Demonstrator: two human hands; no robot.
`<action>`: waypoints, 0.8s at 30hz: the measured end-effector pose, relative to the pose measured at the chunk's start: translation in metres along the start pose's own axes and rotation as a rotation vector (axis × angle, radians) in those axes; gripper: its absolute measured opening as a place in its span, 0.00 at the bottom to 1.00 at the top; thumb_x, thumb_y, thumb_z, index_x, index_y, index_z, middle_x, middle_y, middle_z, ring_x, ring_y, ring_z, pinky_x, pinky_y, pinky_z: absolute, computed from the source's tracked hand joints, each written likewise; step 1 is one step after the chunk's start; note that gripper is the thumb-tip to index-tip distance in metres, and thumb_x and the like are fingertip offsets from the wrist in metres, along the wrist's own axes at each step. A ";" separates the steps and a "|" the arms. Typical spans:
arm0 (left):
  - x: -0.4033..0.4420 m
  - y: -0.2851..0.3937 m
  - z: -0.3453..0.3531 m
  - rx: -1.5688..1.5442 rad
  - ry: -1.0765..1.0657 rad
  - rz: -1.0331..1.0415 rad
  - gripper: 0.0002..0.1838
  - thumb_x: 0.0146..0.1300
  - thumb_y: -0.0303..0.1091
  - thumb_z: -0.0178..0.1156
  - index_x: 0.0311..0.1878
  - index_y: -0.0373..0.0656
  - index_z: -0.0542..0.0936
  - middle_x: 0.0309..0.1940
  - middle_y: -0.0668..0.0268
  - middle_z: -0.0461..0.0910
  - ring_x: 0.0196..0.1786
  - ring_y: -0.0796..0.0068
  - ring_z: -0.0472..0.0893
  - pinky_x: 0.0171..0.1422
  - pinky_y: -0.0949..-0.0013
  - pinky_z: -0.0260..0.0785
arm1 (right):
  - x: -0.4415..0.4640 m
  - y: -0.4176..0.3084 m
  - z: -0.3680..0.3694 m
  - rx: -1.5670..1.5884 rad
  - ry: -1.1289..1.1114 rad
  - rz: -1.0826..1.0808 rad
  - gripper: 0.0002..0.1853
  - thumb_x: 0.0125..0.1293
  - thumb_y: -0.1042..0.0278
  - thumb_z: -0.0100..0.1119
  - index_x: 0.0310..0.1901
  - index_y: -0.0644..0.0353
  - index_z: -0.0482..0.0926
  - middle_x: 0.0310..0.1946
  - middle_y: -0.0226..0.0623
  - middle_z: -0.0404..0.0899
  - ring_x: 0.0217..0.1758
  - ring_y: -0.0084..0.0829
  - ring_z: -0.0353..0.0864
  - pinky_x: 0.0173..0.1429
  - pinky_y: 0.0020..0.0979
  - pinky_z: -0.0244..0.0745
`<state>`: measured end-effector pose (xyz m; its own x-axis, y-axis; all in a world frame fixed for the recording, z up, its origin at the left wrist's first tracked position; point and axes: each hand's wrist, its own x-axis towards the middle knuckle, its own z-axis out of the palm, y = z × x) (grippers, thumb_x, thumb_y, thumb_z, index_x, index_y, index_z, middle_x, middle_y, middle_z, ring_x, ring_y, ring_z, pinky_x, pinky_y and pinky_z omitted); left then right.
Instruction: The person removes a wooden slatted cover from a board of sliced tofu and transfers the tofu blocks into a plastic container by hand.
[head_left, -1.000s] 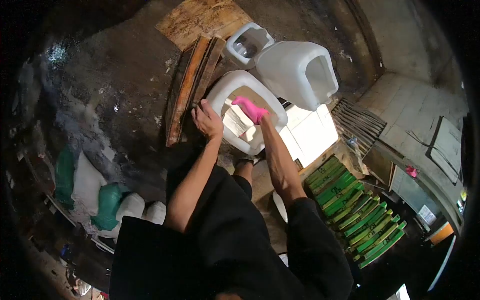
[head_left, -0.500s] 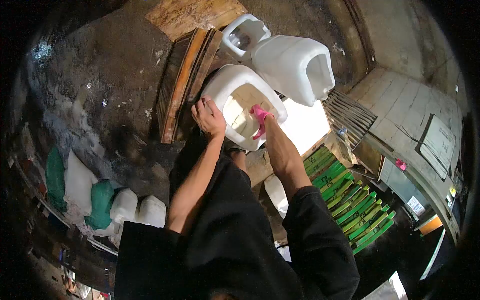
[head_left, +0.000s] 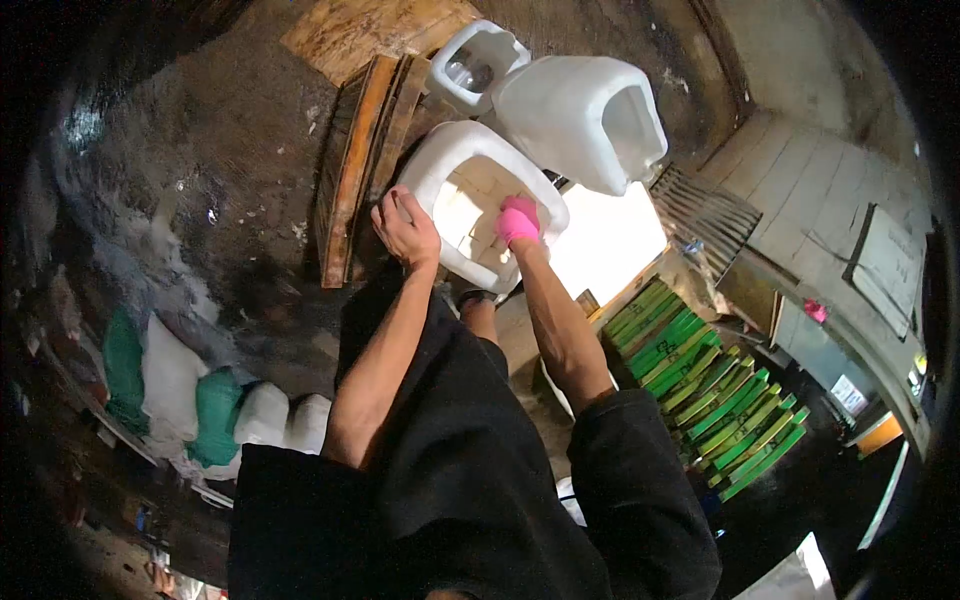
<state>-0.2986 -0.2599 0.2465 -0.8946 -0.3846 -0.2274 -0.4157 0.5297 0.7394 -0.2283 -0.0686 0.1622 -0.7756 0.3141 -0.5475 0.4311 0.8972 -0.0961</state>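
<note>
A white cut-open plastic jerrycan [head_left: 548, 180] stands in front of me, its wide opening facing up. Pale material with lines across it, perhaps liquid or the bottom, shows inside. My left hand [head_left: 407, 232] grips the jerrycan's left edge, bare fingers bent over it. My right hand [head_left: 518, 220], in a pink glove, reaches into the opening near the right inner wall. Its fingers look curled; whatever they hold, if anything, is hidden.
Two more cut-open white jerrycans, a large one [head_left: 560, 110] and a smaller one [head_left: 440, 75], lie beyond. Wooden boards [head_left: 350, 180] stand at left. Stacked green-painted slats [head_left: 700, 385] lie at right. White and green sacks [head_left: 172, 375] line the lower left.
My gloved right hand has shifted up slightly inside the jerrycan, and its fingers have drawn together. My left hand stays on the edge. The whole view has shifted a little.
</note>
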 end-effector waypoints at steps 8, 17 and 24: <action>0.005 -0.025 0.009 0.140 0.016 0.190 0.19 0.71 0.41 0.43 0.44 0.38 0.81 0.41 0.52 0.81 0.47 0.54 0.79 0.54 0.56 0.67 | -0.054 -0.044 -0.093 0.498 -0.140 -0.005 0.21 0.70 0.55 0.45 0.54 0.61 0.77 0.53 0.50 0.77 0.60 0.43 0.74 0.65 0.37 0.66; 0.009 -0.017 0.000 -0.150 -0.096 -0.103 0.29 0.71 0.50 0.40 0.55 0.31 0.75 0.51 0.51 0.77 0.51 0.58 0.76 0.58 0.58 0.65 | -0.223 0.215 0.001 2.733 0.131 0.246 0.28 0.76 0.58 0.32 0.66 0.75 0.58 0.65 0.55 0.64 0.67 0.46 0.67 0.71 0.43 0.62; 0.062 -0.050 -0.029 0.267 -0.328 0.289 0.32 0.70 0.53 0.38 0.62 0.33 0.65 0.61 0.49 0.68 0.59 0.50 0.73 0.61 0.50 0.74 | -0.211 0.378 0.335 1.435 0.842 0.922 0.26 0.77 0.59 0.29 0.70 0.65 0.56 0.72 0.46 0.55 0.76 0.39 0.50 0.78 0.37 0.42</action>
<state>-0.3281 -0.3318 0.2138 -0.9658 0.0409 -0.2559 -0.1326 0.7705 0.6235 0.2526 0.1006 -0.0373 0.0864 0.9226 -0.3760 0.4438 -0.3735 -0.8146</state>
